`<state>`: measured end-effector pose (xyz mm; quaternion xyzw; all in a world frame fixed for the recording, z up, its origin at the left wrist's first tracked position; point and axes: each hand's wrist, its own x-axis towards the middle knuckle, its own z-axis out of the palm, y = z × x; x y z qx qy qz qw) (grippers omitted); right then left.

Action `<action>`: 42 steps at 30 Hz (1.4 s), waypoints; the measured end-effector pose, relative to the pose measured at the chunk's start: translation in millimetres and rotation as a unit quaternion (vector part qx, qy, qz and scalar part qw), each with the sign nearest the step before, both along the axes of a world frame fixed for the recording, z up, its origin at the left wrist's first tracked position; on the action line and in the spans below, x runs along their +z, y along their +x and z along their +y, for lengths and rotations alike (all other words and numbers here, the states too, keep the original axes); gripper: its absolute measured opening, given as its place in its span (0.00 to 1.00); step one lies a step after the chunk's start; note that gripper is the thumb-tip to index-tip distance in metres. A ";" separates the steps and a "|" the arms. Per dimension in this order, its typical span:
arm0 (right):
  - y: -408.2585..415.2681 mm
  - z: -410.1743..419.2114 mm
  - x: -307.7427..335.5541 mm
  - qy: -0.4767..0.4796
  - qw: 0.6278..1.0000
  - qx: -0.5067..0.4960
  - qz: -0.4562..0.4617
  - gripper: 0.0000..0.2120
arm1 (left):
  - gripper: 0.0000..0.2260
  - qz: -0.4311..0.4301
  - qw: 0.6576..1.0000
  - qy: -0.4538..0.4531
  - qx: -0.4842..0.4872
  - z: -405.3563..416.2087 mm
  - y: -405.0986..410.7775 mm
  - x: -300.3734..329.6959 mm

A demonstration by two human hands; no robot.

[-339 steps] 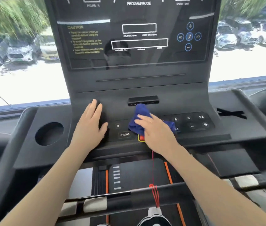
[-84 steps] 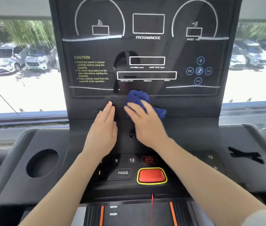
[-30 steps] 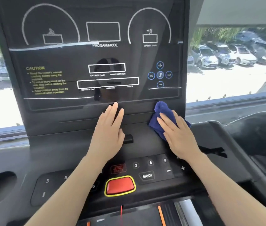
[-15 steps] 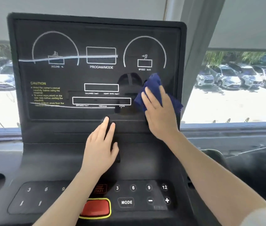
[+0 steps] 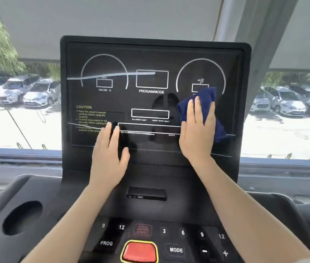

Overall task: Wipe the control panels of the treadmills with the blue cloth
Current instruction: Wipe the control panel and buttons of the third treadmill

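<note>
Panel edges: the control panel (image 5: 150, 99) stands upright in the middle of the frame, a dark rectangle with rounded corners and a raised rim; its top edge runs across the upper third, its right edge close to the cloth.
Open room: the glossy face is bare to the left of the cloth and above both hands, up to the top rim; right of the cloth only a narrow strip of face lies before the rim.
Cloth position: the blue cloth (image 5: 205, 99) lies bunched against the right part of the panel face, covering the lower part of the right-hand dial marking, and sticks out above and to the right of the hand.
Right hand: the right hand (image 5: 197, 130) presses the cloth flat to the face with straight fingers laid together, a thin ring on one finger; it pinches nothing.
Left hand: the left hand (image 5: 110, 156) rests flat on the lower left of the face, fingers straight, thumb spread, holding nothing, well apart from the cloth.
Materials: the face is smooth and reflective with white line markings and yellow caution text; the cloth looks soft and creased.
Lower console: matte dark keypad (image 5: 184, 236) at the bottom of the frame, with a red button (image 5: 139, 251) ringed in yellow and a round cup holder (image 5: 22, 218) at lower left.
Background: a window (image 5: 17, 103) on both sides shows parked cars.
</note>
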<state>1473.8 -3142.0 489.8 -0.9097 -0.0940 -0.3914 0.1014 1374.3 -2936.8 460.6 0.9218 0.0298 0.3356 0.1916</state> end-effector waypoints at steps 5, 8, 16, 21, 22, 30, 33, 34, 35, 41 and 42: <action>-6.4 66.5 -5.9 -0.036 0.998 0.043 0.031 0.27 | 0.25 0.006 0.980 -0.187 0.075 50.9 -13.4 -11.4; -24.7 123.0 -16.1 -0.034 0.993 0.117 -0.001 0.25 | 0.23 0.028 0.937 -0.339 0.078 78.7 -24.7 -23.5; -63.7 215.3 -56.1 -0.151 0.930 0.333 0.040 0.33 | 0.17 0.054 0.769 -0.633 -0.062 131.5 -50.4 -27.3; -61.8 213.7 -46.2 -0.231 0.891 0.377 0.106 0.28 | 0.19 0.067 0.748 -0.653 -0.096 137.1 -57.0 -23.4; -61.8 214.7 -43.0 -0.228 0.892 0.377 0.098 0.29 | 0.19 0.068 0.744 -0.658 -0.097 138.5 -56.0 -22.3; -30.6 212.3 -2.8 -0.014 0.978 0.207 -0.030 0.30 | 0.20 0.094 0.785 -0.596 -0.136 143.6 -35.7 1.7; -27.2 217.2 7.5 0.051 0.984 0.169 -0.020 0.32 | 0.21 0.092 0.787 -0.593 -0.144 147.4 -28.7 -0.4; -27.3 221.8 6.6 0.057 0.983 0.175 -0.023 0.32 | 0.21 0.097 0.789 -0.589 -0.146 148.8 -28.8 -1.7; -27.6 227.7 3.4 0.046 0.980 0.191 -0.028 0.30 | 0.22 0.102 0.791 -0.583 -0.153 151.6 -28.8 -4.7; -59.8 255.7 -34.8 -0.178 0.919 0.341 0.090 0.30 | 0.24 0.070 0.767 -0.633 -0.084 149.0 -40.5 -8.0; -66.6 254.1 -35.3 -0.177 0.903 0.368 0.134 0.29 | 0.22 0.073 0.769 -0.631 -0.072 144.1 -46.4 -5.9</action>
